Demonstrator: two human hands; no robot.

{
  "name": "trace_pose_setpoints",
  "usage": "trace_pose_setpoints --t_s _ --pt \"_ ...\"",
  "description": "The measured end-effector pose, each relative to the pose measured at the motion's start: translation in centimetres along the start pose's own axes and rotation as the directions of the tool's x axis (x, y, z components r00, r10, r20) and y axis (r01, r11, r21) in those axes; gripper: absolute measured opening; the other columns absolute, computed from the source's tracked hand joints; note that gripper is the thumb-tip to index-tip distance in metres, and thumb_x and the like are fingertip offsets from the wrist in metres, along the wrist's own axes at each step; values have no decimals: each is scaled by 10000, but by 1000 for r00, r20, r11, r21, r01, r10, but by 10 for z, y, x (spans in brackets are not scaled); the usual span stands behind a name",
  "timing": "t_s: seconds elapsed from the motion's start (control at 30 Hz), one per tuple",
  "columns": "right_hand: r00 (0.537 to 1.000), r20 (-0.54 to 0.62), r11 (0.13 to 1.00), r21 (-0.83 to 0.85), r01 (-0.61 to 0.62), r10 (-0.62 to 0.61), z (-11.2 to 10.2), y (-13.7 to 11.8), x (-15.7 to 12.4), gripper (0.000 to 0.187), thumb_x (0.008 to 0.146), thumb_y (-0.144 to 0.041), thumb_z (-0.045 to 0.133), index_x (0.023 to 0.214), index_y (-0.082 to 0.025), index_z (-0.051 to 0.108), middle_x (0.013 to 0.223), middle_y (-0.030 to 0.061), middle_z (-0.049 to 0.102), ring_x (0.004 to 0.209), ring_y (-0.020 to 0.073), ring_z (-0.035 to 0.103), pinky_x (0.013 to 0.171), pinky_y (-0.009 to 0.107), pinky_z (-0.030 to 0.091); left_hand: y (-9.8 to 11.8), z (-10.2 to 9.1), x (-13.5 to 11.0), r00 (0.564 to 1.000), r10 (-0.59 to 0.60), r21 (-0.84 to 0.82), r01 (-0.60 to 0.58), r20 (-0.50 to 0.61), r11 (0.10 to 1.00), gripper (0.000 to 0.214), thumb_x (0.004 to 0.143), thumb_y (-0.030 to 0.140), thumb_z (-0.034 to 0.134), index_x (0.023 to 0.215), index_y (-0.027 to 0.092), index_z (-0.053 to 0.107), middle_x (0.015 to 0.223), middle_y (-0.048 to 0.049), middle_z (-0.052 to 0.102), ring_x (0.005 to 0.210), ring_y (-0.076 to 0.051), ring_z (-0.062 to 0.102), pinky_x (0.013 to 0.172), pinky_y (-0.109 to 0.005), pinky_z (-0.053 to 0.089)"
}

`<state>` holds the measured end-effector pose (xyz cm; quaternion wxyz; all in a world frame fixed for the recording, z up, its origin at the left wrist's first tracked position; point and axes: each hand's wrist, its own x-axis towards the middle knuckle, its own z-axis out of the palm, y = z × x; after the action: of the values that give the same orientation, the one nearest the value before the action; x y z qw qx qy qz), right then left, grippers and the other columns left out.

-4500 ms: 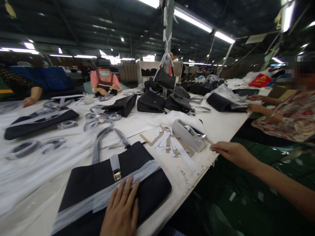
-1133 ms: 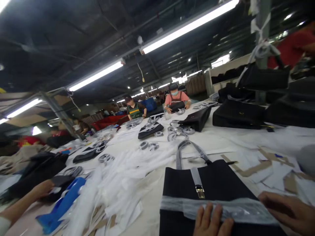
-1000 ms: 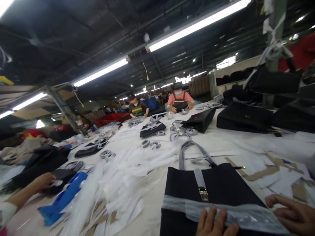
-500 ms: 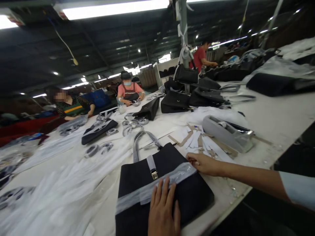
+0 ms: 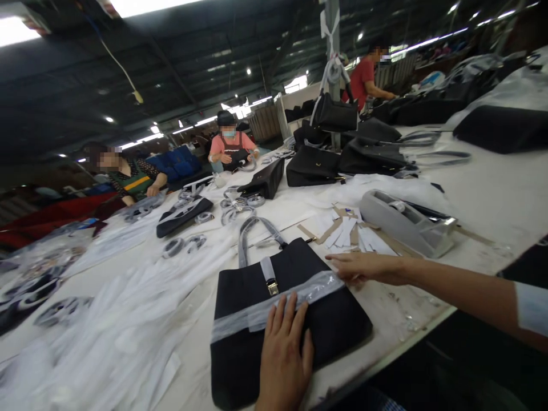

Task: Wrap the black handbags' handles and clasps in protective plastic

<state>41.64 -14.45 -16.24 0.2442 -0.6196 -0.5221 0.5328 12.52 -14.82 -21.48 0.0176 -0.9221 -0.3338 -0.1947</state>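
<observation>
A black handbag (image 5: 240, 354) lies flat on the white table (image 5: 483, 200) in front of me, its grey-wrapped handle (image 5: 250, 231) pointing away. A clear plastic strip (image 5: 240, 317) crosses its front below the gold clasp (image 5: 272, 287). My left hand (image 5: 285, 357) rests flat on the bag, fingers stretched onto the strip. My right hand (image 5: 363, 267) reaches in from the right and presses the strip's right end at the bag's edge, fingers together.
A grey tape dispenser (image 5: 405, 222) and paper and cardboard scraps (image 5: 346, 231) lie right of the bag. White plastic sheets (image 5: 128, 308) cover the left. More black bags (image 5: 314, 165) and wrapped handles (image 5: 233, 208) lie further back. Other people sit across the table.
Earlier my right hand was by the tape dispenser; it has come to the strip's right end. The view swung left and back. My left hand has stayed on the bag.
</observation>
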Motion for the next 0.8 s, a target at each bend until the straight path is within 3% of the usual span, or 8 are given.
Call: trace_pose_setpoints --t_s 0.1,0.23,0.33,0.43,0.53,0.63,0.73,0.8 --pt "959 -213 945 -305 117 -187 13 -2 -8 727 915 -507 494 1521 -151 308 1150 161 694 1073 300 647 898 457 534 -1 -1 0 999 -18 -17 18 38 1000 514 957 294 482 1466 303 410 1577 21 328 1447 -269 323 1152 -508 388" --pt "727 -190 570 -758 318 -660 38 6 -12 580 961 -423 486 1490 -207 389 1525 122 411 1410 290 362 1160 492 311 -1 -2 0 997 -29 -25 30 72 999 513 971 300 455 1479 303 387 1590 18 301 1462 -261 289 1169 -511 355" --pt "733 48 382 -829 407 -678 51 19 -12 599 957 -471 511 1488 -222 391 1520 97 424 1419 282 351 1164 513 304 0 -2 0 997 -18 -16 19 68 1000 507 969 294 454 1473 291 399 1588 1 309 1460 -268 294 1163 -521 353" --pt "771 40 379 -854 357 -635 44 28 -18 556 971 -479 485 1471 -248 416 1510 77 441 1409 282 369 1139 545 331 -2 0 -1 999 7 22 -8 39 1000 524 957 266 467 1475 290 394 1581 -8 328 1451 -271 314 1147 -523 368" --pt "720 -134 394 -896 205 -681 2 32 -36 404 1000 -411 431 1353 -260 558 1440 57 532 1379 257 419 1143 519 327 -5 5 -1 998 54 82 -53 -20 995 562 935 221 477 1486 278 376 1578 -21 335 1440 -277 336 1124 -517 392" --pt "555 -418 443 -891 -97 -719 -66 39 -61 390 983 -389 421 1234 -190 642 1362 104 594 1371 267 419 1166 481 295 -9 11 -2 991 99 109 -89 -91 990 567 922 227 493 1479 267 392 1572 -28 348 1424 -277 366 1113 -492 403" --pt "440 -720 606 -692 -392 -537 -133 56 -79 398 896 -440 502 1074 -149 708 1424 160 520 1405 355 340 1161 532 266 -11 15 -2 986 114 121 -99 -123 988 568 918 244 502 1476 268 399 1564 -26 366 1416 -274 379 1109 -478 409" --pt "465 -806 689 -571 -446 -367 -162 68 -82 372 844 -475 550 894 -161 744 1314 183 608 1325 399 441 1083 554 365 -11 14 -2 988 107 130 -92 -113 987 571 921 244 497 1481 271 390 1566 -26 362 1419 -273 375 1106 -484 412"
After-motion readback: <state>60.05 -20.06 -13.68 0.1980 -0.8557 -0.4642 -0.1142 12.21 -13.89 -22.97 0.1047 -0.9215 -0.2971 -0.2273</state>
